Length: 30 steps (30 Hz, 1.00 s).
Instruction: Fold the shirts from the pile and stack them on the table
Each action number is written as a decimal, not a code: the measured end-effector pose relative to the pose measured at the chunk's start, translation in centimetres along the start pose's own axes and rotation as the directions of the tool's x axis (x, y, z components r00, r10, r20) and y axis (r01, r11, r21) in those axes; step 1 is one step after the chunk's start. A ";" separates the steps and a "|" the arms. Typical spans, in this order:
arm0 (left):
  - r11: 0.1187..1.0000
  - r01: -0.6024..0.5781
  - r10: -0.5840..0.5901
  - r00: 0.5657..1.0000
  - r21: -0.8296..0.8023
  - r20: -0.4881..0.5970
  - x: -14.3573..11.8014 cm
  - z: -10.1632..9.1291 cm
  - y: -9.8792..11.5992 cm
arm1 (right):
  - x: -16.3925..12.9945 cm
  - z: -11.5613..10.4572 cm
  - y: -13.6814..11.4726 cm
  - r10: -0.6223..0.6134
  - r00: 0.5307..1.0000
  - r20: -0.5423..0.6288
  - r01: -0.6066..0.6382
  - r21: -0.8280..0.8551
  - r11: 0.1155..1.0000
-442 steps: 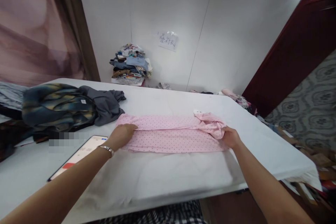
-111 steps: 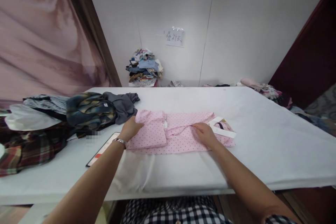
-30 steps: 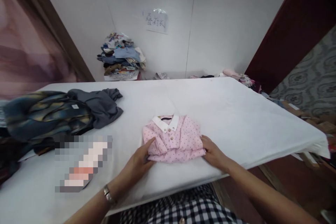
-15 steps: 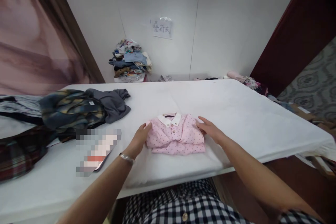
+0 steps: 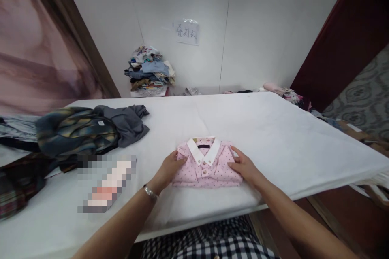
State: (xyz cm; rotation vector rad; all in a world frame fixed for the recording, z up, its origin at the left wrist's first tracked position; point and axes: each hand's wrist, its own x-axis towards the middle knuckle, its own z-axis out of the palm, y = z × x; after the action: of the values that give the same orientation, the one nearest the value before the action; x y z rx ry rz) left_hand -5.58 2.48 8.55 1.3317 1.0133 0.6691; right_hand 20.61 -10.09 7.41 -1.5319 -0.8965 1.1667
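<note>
A pink dotted shirt (image 5: pixel 209 168) with a white collar lies folded into a small square on the white table (image 5: pixel 273 129), collar facing away from me. My left hand (image 5: pixel 167 170) rests flat against its left edge, fingers on the fabric. My right hand (image 5: pixel 244 166) lies on its right side, fingers spread on the cloth. Neither hand grips anything. A metal bracelet sits on my left wrist.
A heap of dark and plaid garments (image 5: pixel 75 131) with a grey one (image 5: pixel 126 121) covers the table's left. A blurred flat object (image 5: pixel 105 182) lies left of my left hand. A clothes stack (image 5: pixel 150 71) stands by the far wall, more clothes (image 5: pixel 279 91) at right.
The long pink strip was folded into a compact square and turned collar-up. In the last half second both hands slid down onto the shirt's sides, and the collar now lies flatter.
</note>
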 end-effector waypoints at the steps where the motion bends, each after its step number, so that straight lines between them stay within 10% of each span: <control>1: 1.000 0.014 -0.014 1.000 0.011 -0.003 0.1 -0.1 -0.2 | 0.1 0.0 0.1 0.012 1.000 -0.007 -0.012 0.000 1.000; 8: 0.996 -0.086 0.086 0.996 0.030 0.018 -0.2 0.3 0.1 | 1.2 0.5 -0.2 -0.125 0.988 -0.086 0.130 0.060 0.990; 18: 0.897 -0.028 0.086 0.990 0.440 -0.112 0.6 -0.8 -0.2 | 2.2 -0.8 1.5 -0.166 0.981 -0.098 0.104 -0.455 0.885; 22: 0.736 -0.040 0.248 0.945 0.675 -0.214 0.0 -1.1 0.2 | 1.0 -0.8 0.4 -0.372 0.925 -0.073 0.247 -0.629 0.737; 26: 0.495 -0.296 0.534 0.845 0.817 -0.017 0.2 -0.1 -0.3 | 0.6 1.0 -1.0 -0.539 0.839 0.071 0.423 -0.708 0.565; 30: 0.284 -0.438 0.480 0.835 0.853 0.268 0.8 1.4 -2.5 | 1.9 2.9 -0.4 -0.365 0.868 0.336 0.478 -0.766 0.430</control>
State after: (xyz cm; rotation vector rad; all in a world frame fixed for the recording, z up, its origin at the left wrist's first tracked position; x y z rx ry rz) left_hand -4.36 2.10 5.92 2.6904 1.0421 0.5650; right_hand 18.31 -7.43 7.19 -1.7793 -2.0104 0.4082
